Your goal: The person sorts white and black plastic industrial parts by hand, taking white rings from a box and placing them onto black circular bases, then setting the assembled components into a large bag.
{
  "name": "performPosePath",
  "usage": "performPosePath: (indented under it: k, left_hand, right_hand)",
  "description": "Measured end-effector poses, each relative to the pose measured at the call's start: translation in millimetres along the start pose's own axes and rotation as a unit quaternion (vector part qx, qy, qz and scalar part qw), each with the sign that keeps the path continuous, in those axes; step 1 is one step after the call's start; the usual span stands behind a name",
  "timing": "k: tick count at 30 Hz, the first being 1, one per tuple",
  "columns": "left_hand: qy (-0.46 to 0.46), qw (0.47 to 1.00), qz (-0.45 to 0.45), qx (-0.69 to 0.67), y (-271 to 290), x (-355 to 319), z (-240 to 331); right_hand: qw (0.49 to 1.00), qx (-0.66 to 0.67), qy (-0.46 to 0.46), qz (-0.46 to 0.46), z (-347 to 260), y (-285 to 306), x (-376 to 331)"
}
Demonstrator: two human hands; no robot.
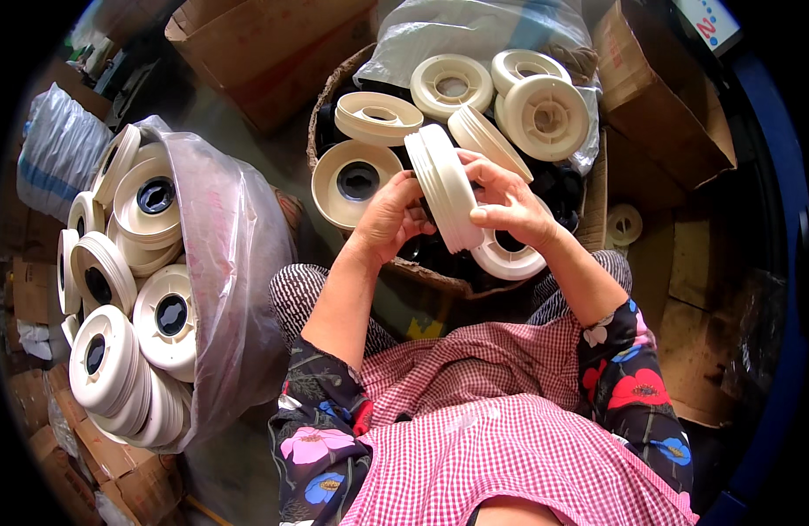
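Observation:
A cream plastic wheel-shaped part [446, 188] with a ribbed rim stands tilted on edge between my hands, its rim facing me. My right hand [508, 197] is closed on its right side, thumb against the near end of the rim. My left hand [391, 213] has its fingers curled at the left side, partly hidden behind the part. Below lies a wide round carton [315, 131] holding more cream parts. Left of my left hand is a cream part with a black centre [332, 185]; another cream part [518, 261] lies under my right hand.
A clear plastic bag [234, 263] packed with cream parts with black centres [172, 314] stands at my left. Cardboard boxes [264, 61] stand behind, and an open box [654, 96] is at the right. A translucent sheet [466, 35] drapes over the round carton's far side.

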State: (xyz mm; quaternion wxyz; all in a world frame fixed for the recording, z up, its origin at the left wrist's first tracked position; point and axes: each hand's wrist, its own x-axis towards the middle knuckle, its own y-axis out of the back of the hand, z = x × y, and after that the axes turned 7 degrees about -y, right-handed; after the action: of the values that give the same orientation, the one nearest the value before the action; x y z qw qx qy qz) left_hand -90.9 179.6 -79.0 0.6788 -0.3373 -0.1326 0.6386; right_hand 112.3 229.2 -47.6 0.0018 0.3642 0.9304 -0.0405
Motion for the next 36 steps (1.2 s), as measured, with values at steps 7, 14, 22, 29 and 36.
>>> performPosePath:
  k: [7,14,22,29,36]
  left_hand:
    - [-0.123,0.967,-0.017,0.224,-10.1,-10.0,8.8]
    - [-0.114,0.965,-0.031,0.232,-10.8,-16.2,15.5]
    - [-0.135,0.971,-0.04,0.195,-9.7,-10.3,7.1]
    - [-0.145,0.972,-0.045,0.176,-9.3,-14.1,8.9]
    - [-0.178,0.967,-0.027,0.181,-14.2,-13.0,7.7]
  right_hand:
    - [0.992,0.058,-0.109,0.037,3.9,1.5,4.5]
    - [0.956,0.016,-0.293,0.01,0.1,4.8,3.4]
    - [0.98,-0.092,0.013,0.176,26.7,-19.4,4.7]
    - [0.947,0.013,-0.321,-0.022,-7.2,11.4,0.1]
    - [0.98,-0.142,0.004,0.14,10.7,7.2,8.2]
